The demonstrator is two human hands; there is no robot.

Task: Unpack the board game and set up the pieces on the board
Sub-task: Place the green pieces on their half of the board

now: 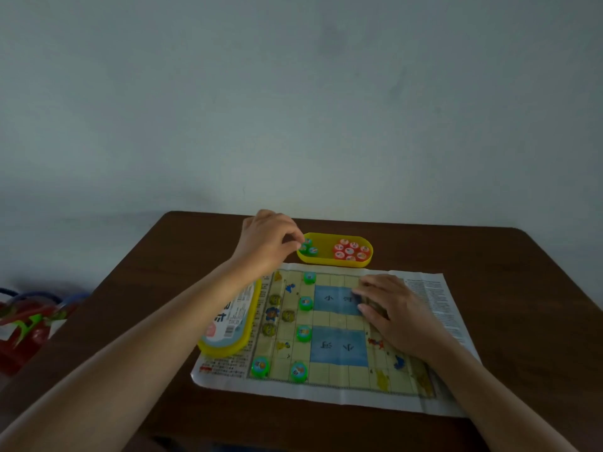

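Observation:
The paper game board (336,321) lies flat on the brown table (489,256). Several green pieces (305,303) stand on its left half. Behind it sits the yellow tray (336,261), holding green pieces (311,250) at its left end and several red pieces (350,250) at its right. My left hand (267,243) reaches to the tray's left end, its fingertips curled and pinching a green piece there. My right hand (391,308) rests palm down on the board's right half, fingers spread on the paper.
The tray's yellow lid (228,321), printed label up, lies on the board's left edge. A red bag with blue handles (29,324) sits off the table at the left. A plain wall stands just behind the table's far edge.

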